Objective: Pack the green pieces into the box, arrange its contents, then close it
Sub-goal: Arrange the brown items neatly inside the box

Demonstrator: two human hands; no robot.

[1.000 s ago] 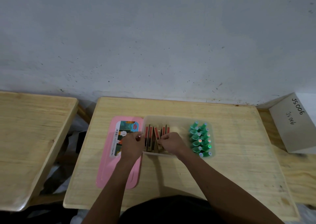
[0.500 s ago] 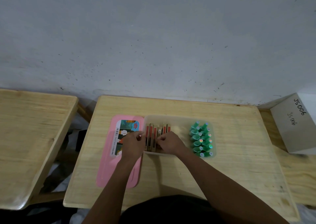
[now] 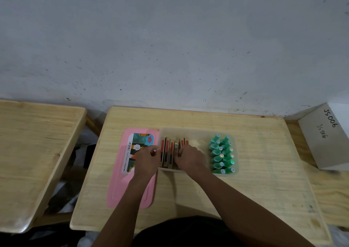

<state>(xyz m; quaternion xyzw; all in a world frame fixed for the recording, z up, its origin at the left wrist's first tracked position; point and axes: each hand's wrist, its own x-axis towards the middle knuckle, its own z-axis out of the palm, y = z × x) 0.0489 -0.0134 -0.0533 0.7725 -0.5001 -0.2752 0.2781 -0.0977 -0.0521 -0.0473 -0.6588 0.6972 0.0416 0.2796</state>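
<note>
A translucent plastic box [image 3: 198, 131] sits in the middle of the wooden table. Several green pieces [image 3: 222, 155] stand in two rows at its right end. Several flat red-and-tan packs [image 3: 168, 150] stand on edge in its left half. My left hand [image 3: 146, 159] rests at the box's left wall, fingertips against the outermost pack. My right hand [image 3: 189, 157] is inside the box, fingers curled onto the right side of the packs. The pink lid [image 3: 117, 188] lies flat on the table just left of the box, partly under my left forearm.
A white carton [image 3: 324, 139] marked with handwriting sits at the right, on a neighbouring surface. A second wooden table [image 3: 32, 152] stands to the left across a gap. A grey wall runs behind both tables.
Both hands stay on the packs; my right hand has shifted slightly left, pressing the packs closer together toward the left wall. The green pieces and lid have not moved.
</note>
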